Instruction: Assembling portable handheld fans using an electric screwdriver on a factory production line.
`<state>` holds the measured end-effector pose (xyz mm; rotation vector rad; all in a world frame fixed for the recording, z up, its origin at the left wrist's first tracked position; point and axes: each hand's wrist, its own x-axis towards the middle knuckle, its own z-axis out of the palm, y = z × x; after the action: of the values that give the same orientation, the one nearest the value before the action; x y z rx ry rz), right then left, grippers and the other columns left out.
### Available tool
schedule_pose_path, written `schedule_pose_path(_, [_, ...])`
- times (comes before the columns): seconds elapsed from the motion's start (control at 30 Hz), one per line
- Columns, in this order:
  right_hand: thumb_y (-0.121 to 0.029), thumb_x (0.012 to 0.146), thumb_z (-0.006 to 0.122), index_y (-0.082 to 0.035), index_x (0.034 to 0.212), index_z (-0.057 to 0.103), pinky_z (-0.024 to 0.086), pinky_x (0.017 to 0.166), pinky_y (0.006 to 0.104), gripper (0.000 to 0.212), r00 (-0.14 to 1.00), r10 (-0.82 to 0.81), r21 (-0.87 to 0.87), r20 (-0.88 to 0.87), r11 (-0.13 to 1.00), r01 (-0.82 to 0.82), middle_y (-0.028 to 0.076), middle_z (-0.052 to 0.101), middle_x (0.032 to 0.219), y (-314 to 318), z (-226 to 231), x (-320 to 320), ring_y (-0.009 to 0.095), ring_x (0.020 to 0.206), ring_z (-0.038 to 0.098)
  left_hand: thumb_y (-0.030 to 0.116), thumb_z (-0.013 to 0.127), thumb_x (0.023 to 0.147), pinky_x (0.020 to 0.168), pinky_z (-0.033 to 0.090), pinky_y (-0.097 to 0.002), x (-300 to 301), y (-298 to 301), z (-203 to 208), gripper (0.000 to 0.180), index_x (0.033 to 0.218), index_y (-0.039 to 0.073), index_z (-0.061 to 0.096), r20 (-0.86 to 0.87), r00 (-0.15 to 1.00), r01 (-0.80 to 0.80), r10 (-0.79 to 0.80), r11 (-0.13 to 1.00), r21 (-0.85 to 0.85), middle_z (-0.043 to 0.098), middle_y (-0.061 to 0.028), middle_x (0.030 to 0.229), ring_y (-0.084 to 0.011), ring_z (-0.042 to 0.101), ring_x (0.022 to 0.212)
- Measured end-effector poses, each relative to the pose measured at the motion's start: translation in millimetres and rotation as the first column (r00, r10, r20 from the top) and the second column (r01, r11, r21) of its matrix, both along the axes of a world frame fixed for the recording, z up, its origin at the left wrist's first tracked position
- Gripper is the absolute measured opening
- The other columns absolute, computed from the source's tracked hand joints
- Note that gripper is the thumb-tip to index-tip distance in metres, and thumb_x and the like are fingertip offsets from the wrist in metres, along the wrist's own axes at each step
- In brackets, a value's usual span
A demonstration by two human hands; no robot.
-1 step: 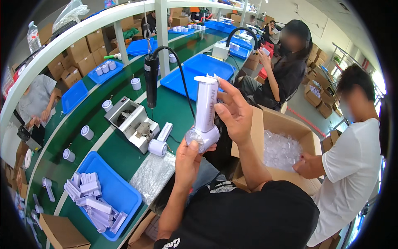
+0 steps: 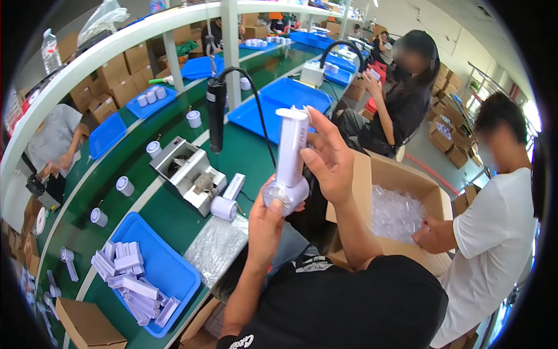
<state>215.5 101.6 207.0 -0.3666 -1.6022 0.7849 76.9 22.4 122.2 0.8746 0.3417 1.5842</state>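
Head view: A person holds a glossy pale-lilac device (image 2: 292,152) nearly upright near the green worktop (image 2: 165,216), its round head lowermost, dark lettering along the handle. The left hand's (image 2: 267,228) fingers close around the head; the right hand's (image 2: 336,170) fingers, bent, grip the handle.

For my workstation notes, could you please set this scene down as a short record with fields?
Held item: lavender device, round head down, handle up
Left hand: gripping the round head
Right hand: thumb and fingers at the handle
On bench: second lavender device, beside a small machine
Hanging above bench: black tool
Left foreground: blue tray holding a pile of lavender parts
To the right: open carton with clear pieces; a co-worker's hand reaches into it
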Motion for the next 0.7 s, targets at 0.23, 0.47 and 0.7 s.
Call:
schedule_pose_path(0.23, [-0.016, 0.1, 0.073, 0.004, 0.149, 0.047, 0.048, 0.113, 0.041, 0.059, 0.992, 0.119, -0.146, 0.05, 0.983, -0.111, 0.016, 0.063, 0.141, -15, -11, -21, 0.024, 0.13, 0.064, 0.02, 0.07, 0.103, 0.12, 0.038, -0.0392, -12, 5, 11, 0.069, 0.161, -0.001, 0.039, -0.11, 0.949, -0.281, 0.294, 0.952, 0.125, 0.05, -0.0146, 0.155, -0.0226, 0.052, 0.14])
schedule_pose_path(0.47, [-0.007, 0.087, 0.087, 0.0, 0.135, 0.061, 0.048, 0.11, 0.0372, 0.054, 0.927, 0.373, -0.206, 0.036, 0.911, -0.358, 0.01, 0.07, 0.126, -4, 0, -48, 0.019, 0.12, 0.066, 0.027, 0.069, 0.104, 0.121, 0.038, -0.0399, -50, -2, 17, 0.072, 0.164, 0.0, 0.038, -0.131, 0.938, -0.29, 0.32, 0.934, 0.207, 0.048, -0.014, 0.16, -0.0236, 0.05, 0.144])
schedule_pose_path(0.7, [-0.007, 0.086, 0.085, 0.003, 0.135, 0.058, 0.054, 0.106, 0.0392, 0.057, 0.935, 0.353, -0.161, -0.032, 0.921, -0.354, 0.018, 0.075, 0.122, 8, 46, -76, 0.024, 0.115, 0.072, 0.038, 0.049, 0.112, 0.107, 0.051, -0.0417, -47, -19, -12, 0.064, 0.161, -0.002, 0.038, 0.038, 0.961, -0.276, 0.274, 0.958, 0.075, 0.053, -0.0156, 0.149, -0.0233, 0.058, 0.131])
